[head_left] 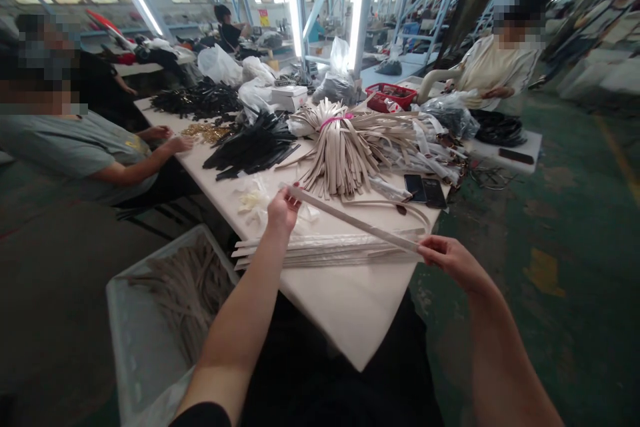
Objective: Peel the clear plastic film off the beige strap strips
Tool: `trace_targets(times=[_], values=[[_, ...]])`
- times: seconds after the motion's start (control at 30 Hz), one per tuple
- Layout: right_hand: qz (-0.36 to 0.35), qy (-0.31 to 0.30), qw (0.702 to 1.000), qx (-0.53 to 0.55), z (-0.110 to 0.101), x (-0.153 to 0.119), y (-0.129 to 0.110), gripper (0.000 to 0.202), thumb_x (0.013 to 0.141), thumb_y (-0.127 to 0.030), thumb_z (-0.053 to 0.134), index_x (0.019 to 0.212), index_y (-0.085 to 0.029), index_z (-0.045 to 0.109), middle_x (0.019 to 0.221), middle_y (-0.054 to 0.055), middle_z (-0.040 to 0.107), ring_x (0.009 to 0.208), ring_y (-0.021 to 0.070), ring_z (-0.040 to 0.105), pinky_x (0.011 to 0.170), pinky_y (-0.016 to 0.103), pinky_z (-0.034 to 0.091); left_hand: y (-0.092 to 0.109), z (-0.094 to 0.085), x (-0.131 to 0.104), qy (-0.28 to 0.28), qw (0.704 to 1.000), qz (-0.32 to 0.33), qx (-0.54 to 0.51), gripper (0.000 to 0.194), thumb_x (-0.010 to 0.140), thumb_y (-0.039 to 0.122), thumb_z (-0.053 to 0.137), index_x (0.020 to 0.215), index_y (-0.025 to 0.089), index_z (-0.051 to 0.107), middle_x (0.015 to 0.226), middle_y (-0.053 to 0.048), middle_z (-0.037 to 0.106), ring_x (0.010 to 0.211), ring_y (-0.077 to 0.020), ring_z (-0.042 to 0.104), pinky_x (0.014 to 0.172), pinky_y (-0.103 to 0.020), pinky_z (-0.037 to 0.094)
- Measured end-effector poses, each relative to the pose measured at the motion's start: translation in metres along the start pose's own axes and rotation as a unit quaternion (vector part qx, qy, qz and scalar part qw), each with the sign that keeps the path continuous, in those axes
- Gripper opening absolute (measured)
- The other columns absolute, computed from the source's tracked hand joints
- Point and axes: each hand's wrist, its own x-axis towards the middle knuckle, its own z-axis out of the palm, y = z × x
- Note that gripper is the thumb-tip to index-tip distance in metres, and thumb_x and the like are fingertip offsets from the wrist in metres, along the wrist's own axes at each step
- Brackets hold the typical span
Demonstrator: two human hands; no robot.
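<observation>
A long, flat beige strip [355, 221] is stretched between my two hands above the table [345, 307]. My left hand [284, 209] pinches its far left end. The right end is between the thumb and fingers of my right hand [445, 255], out past the table's right edge. Below the strip lies a row of pale strips [320, 252], with my left forearm crossing over their left part. A big bundle of beige strips [340, 147], tied with a pink band, rests just beyond my hands.
A white bin [120, 320] holding beige strips stands at the left. Black strips [253, 145], gold pieces [206, 132], dark flat items [425, 190] and a red basket [391, 95] are on the table. One person [100, 153] sits left; another [500, 67] is at the right.
</observation>
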Motion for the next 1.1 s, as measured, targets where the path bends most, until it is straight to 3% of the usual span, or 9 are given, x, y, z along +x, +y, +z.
trace_targets(times=[0.17,0.37,0.5,0.57,0.67,0.83,0.93,1.03,1.1], values=[[0.024,-0.049,0.998,-0.017,-0.023,-0.001,0.018,0.036,0.078,-0.052,0.069,0.086,-0.017,0.072,0.070,0.004,0.065,0.062,0.0159,0.057,0.058,0.026,0.045,0.041,-0.062,-0.021,0.057,0.990,0.102,0.078,0.014,0.093,0.023,0.056,0.106,0.020,0.061,0.096,-0.005,0.071,0.086,-0.0176,0.070,0.084,-0.035,0.054],[0.017,-0.046,0.992,-0.113,-0.032,0.054,0.029,0.031,0.079,-0.045,0.067,0.081,-0.015,0.074,0.068,0.006,0.067,0.061,0.0180,0.060,0.059,0.028,0.046,0.047,-0.139,-0.054,0.122,0.965,0.102,0.208,0.020,0.098,0.032,0.047,0.103,0.017,0.059,0.096,-0.009,0.072,0.083,-0.0199,0.071,0.071,-0.034,0.057],[-0.052,0.092,0.953,-0.285,-0.014,0.083,0.025,0.016,0.076,-0.029,0.068,0.084,-0.017,0.074,0.082,0.009,0.071,0.074,0.0223,0.064,0.072,0.032,0.048,0.044,-0.157,-0.062,0.172,0.912,0.052,0.369,0.017,0.087,0.022,0.063,0.101,0.014,0.058,0.088,-0.009,0.068,0.077,-0.0208,0.069,0.071,-0.038,0.056],[-0.120,0.117,0.933,-0.318,0.009,0.083,0.028,0.019,0.077,-0.025,0.067,0.094,-0.018,0.073,0.094,0.011,0.071,0.083,0.0237,0.064,0.080,0.035,0.049,0.041,-0.160,-0.069,0.219,0.839,0.129,0.482,0.036,0.077,0.019,0.071,0.110,0.015,0.057,0.095,-0.010,0.066,0.090,-0.0252,0.067,0.081,-0.042,0.054],[-0.175,0.016,0.928,-0.328,0.054,0.069,0.041,0.021,0.081,-0.022,0.064,0.100,-0.021,0.072,0.102,0.010,0.068,0.092,0.0241,0.063,0.086,0.035,0.048,0.026,-0.156,-0.085,0.205,0.711,0.289,0.608,0.054,0.074,0.020,0.071,0.125,0.017,0.054,0.117,-0.015,0.059,0.118,-0.0320,0.054,0.102,-0.047,0.043],[-0.174,0.034,0.909,-0.376,0.092,0.061,0.051,0.008,0.082,-0.017,0.063,0.084,-0.021,0.070,0.095,0.011,0.067,0.099,0.0282,0.059,0.092,0.039,0.044,-0.037,-0.113,-0.099,-0.098,0.627,0.304,0.711,0.041,0.087,0.028,0.059,0.127,0.023,0.059,0.130,-0.014,0.057,0.129,-0.0323,0.047,0.113,-0.047,0.030],[-0.183,0.066,0.922,-0.336,0.075,0.068,0.019,0.007,0.089,-0.024,0.059,0.087,-0.021,0.065,0.088,0.010,0.069,0.092,0.0275,0.062,0.087,0.039,0.045,-0.076,-0.087,-0.094,-0.202,0.589,0.293,0.726,0.055,0.087,0.033,0.060,0.140,0.024,0.051,0.150,-0.012,0.044,0.143,-0.0325,0.030,0.119,-0.048,0.015],[-0.190,0.179,0.940,-0.221,0.030,0.061,-0.038,0.019,0.097,-0.040,0.050,0.106,-0.023,0.055,0.083,0.007,0.068,0.072,0.0232,0.063,0.071,0.036,0.047,-0.102,-0.078,-0.087,-0.205,0.591,0.271,0.731,0.059,0.088,0.038,0.059,0.144,0.022,0.048,0.153,-0.013,0.041,0.146,-0.0329,0.025,0.120,-0.050,0.008],[-0.228,0.280,0.922,-0.139,-0.008,0.041,-0.078,0.032,0.098,-0.051,0.046,0.118,-0.026,0.047,0.087,0.007,0.067,0.070,0.0228,0.062,0.068,0.036,0.048,-0.111,-0.080,-0.085,-0.199,0.602,0.265,0.726,0.056,0.089,0.040,0.057,0.142,0.021,0.050,0.149,-0.015,0.046,0.144,-0.0334,0.029,0.119,-0.050,0.007]])
